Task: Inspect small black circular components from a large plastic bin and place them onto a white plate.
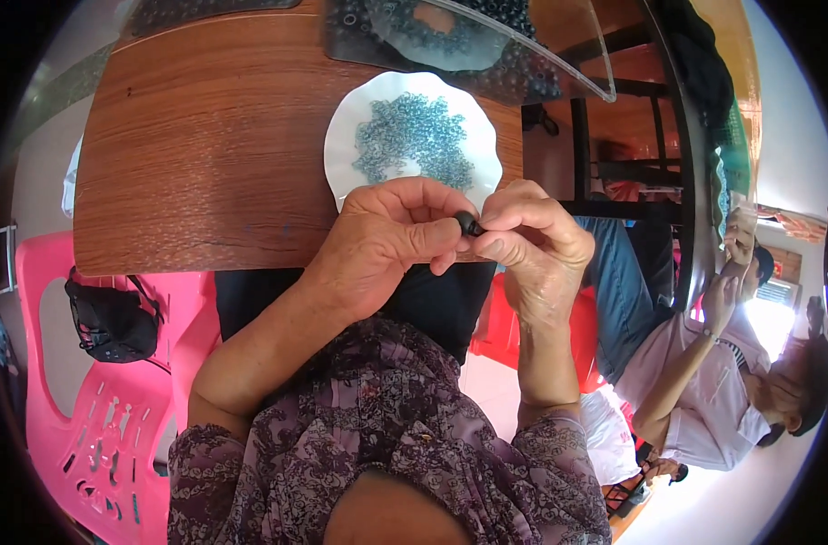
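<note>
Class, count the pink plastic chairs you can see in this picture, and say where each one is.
1. The pink chair stands at the person's left, beside the wooden table, with a black bag on its seat. Others may be hidden behind the person.

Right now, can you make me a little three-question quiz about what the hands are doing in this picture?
1. True or false: both hands pinch one small black part.
2. What lies on the white plate? A) blue rings B) red buttons C) coins
3. What colour is the chair at the left?

Key:
1. True. The left hand and right hand meet on the black part, held in their fingers.
2. A. Small blue rings are heaped on the plate, which rests on the table.
3. Pink: the chair holds a black bag.
</note>
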The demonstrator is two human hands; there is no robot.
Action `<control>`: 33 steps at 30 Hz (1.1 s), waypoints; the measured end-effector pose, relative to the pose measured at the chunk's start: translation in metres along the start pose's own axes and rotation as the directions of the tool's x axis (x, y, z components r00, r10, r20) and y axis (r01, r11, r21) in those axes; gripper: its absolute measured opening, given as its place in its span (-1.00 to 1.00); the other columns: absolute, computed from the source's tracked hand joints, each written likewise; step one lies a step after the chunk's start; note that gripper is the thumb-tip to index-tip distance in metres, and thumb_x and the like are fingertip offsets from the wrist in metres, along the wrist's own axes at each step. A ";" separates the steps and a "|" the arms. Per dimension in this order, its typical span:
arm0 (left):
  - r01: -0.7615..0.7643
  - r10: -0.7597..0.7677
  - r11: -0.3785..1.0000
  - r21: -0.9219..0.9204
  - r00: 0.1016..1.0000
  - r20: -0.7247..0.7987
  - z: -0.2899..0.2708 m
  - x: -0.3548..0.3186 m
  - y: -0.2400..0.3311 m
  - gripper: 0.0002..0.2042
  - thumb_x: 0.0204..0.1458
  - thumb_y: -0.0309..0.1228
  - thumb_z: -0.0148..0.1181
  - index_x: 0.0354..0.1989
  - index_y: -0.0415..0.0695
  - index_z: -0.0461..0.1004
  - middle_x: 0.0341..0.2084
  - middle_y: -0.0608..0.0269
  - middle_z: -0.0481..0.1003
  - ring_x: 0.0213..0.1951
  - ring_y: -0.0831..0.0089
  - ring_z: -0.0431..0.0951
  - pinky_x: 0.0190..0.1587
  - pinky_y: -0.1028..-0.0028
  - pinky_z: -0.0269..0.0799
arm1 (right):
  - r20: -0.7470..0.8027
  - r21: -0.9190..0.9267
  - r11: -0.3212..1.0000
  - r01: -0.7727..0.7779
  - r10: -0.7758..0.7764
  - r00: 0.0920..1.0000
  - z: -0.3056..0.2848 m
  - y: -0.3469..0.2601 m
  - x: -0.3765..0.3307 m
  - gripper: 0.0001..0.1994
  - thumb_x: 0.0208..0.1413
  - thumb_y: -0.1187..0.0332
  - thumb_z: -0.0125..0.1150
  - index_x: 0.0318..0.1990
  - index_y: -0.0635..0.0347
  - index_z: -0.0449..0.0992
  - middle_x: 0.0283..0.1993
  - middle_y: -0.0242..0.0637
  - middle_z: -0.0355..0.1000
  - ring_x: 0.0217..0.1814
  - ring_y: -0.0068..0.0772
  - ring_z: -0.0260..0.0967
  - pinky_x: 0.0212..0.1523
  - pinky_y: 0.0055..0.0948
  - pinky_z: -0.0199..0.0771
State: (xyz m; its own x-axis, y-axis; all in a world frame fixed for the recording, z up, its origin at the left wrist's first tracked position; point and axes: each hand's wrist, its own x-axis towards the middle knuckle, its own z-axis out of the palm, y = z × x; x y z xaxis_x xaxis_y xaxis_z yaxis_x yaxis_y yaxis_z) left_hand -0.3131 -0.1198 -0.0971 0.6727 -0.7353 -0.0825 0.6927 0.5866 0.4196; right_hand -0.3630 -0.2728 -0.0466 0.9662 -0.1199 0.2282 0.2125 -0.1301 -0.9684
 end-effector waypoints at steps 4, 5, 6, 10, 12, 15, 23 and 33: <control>-0.007 0.009 0.998 0.065 1.000 -0.027 0.002 -0.002 0.002 -0.82 -0.06 -0.57 0.19 -0.26 -0.34 0.46 -0.48 0.17 0.50 -0.52 0.55 0.41 -0.44 0.63 0.34 | 0.005 0.024 0.999 -0.031 0.031 1.000 0.002 0.004 -0.002 -0.79 -0.29 0.59 0.36 -0.41 0.32 0.49 -0.41 -0.22 0.38 -0.36 -0.46 0.32 -0.34 -0.57 0.35; -0.013 0.017 0.993 0.114 0.999 -0.036 0.002 -0.002 0.002 -0.82 -0.08 -0.58 0.20 -0.27 -0.34 0.47 -0.49 0.18 0.50 -0.53 0.56 0.41 -0.45 0.63 0.34 | 0.010 0.032 0.999 -0.044 0.043 0.999 0.001 0.005 -0.002 -0.78 -0.29 0.59 0.36 -0.41 0.32 0.48 -0.41 -0.22 0.38 -0.37 -0.48 0.32 -0.35 -0.58 0.36; -0.012 0.017 0.994 0.112 0.999 -0.037 0.002 -0.002 0.001 -0.82 -0.08 -0.58 0.20 -0.27 -0.34 0.47 -0.49 0.18 0.50 -0.53 0.56 0.41 -0.45 0.63 0.34 | 0.014 0.040 0.998 -0.057 0.056 0.998 0.000 0.005 -0.002 -0.77 -0.30 0.58 0.37 -0.41 0.32 0.47 -0.41 -0.23 0.38 -0.37 -0.49 0.32 -0.37 -0.60 0.36; -0.012 0.026 0.982 0.188 0.997 -0.072 0.001 -0.002 -0.002 -0.84 -0.08 -0.57 0.20 -0.29 -0.34 0.48 -0.52 0.22 0.49 -0.56 0.60 0.40 -0.49 0.65 0.32 | 0.025 0.141 0.978 -0.152 0.150 0.988 -0.002 0.007 -0.002 -0.76 -0.31 0.57 0.38 -0.39 0.31 0.47 -0.41 -0.23 0.37 -0.38 -0.51 0.32 -0.38 -0.61 0.37; -0.005 0.017 0.983 0.183 0.998 -0.067 0.000 -0.002 -0.003 -0.84 -0.08 -0.56 0.21 -0.31 -0.34 0.48 -0.52 0.23 0.49 -0.57 0.61 0.39 -0.51 0.65 0.32 | 0.051 0.225 0.949 -0.221 0.215 0.975 -0.004 0.008 -0.002 -0.73 -0.33 0.56 0.40 -0.38 0.33 0.47 -0.41 -0.26 0.37 -0.39 -0.53 0.31 -0.40 -0.62 0.36; 0.036 -0.027 0.989 0.146 0.998 -0.063 -0.001 -0.003 -0.003 -0.86 -0.08 -0.56 0.21 -0.35 -0.35 0.49 -0.54 0.23 0.48 -0.58 0.62 0.39 -0.54 0.66 0.30 | 0.082 0.286 0.891 -0.352 0.344 0.936 0.000 0.002 0.001 -0.68 -0.35 0.54 0.41 -0.34 0.38 0.49 -0.42 -0.29 0.38 -0.41 -0.54 0.30 -0.42 -0.61 0.35; 0.130 -0.120 0.982 0.136 0.989 -0.081 0.002 -0.002 -0.008 -0.87 -0.07 -0.53 0.22 -0.40 -0.36 0.48 -0.58 0.19 0.46 -0.62 0.57 0.40 -0.60 0.63 0.32 | 0.332 0.148 0.906 -0.397 0.333 0.883 -0.024 0.011 0.007 -0.71 -0.27 0.64 0.31 -0.26 0.39 0.53 -0.37 -0.23 0.45 -0.39 -0.51 0.43 -0.36 -0.61 0.47; 0.171 -0.160 0.968 0.185 0.984 -0.074 0.001 -0.015 -0.009 -0.82 -0.08 -0.50 0.23 -0.36 -0.38 0.46 -0.56 0.12 0.48 -0.57 0.49 0.47 -0.59 0.59 0.36 | 0.288 0.217 0.891 -0.399 0.332 0.898 -0.007 0.006 -0.003 -0.79 -0.20 0.40 0.36 -0.39 0.32 0.53 -0.45 -0.28 0.40 -0.47 -0.54 0.30 -0.48 -0.57 0.30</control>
State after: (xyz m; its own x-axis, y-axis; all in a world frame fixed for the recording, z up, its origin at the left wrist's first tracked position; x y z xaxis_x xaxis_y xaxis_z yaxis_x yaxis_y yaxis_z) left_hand -0.3292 -0.1143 -0.0989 0.5704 -0.7927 -0.2152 0.7373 0.3787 0.5594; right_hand -0.3661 -0.2797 -0.0523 0.9805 0.1328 -0.1451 -0.1641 0.1453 -0.9757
